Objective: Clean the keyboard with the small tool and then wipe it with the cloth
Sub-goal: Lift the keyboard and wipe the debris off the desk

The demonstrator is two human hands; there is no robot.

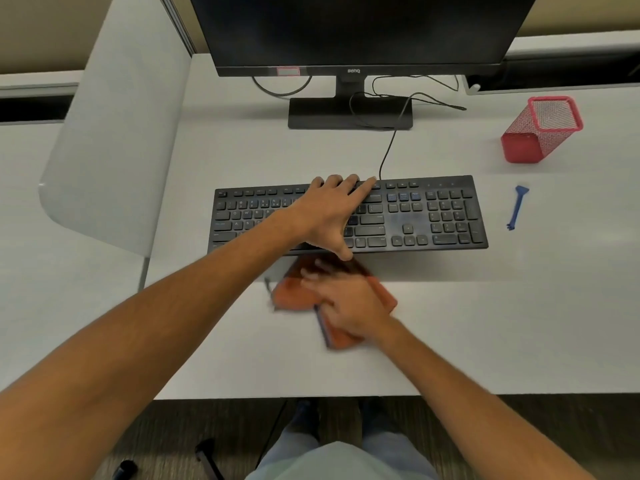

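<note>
The black full-size keyboard (349,214) lies mid-desk (485,323), the left hand (329,213) spread flat across its keys. Just before it, the blurred right hand (349,306) presses the orange cloth (294,294), its grip unclear. The small blue plastic tool (517,206) lies beside the keyboard's right end.

A black keyboard (349,216) with a few blue keys is set on a white desk (485,323). The cloth (294,296) is coloured orange, the small tool (517,206) blue. A red mesh-patterned cup (540,131) and a black monitor (360,29) are seen.
</note>
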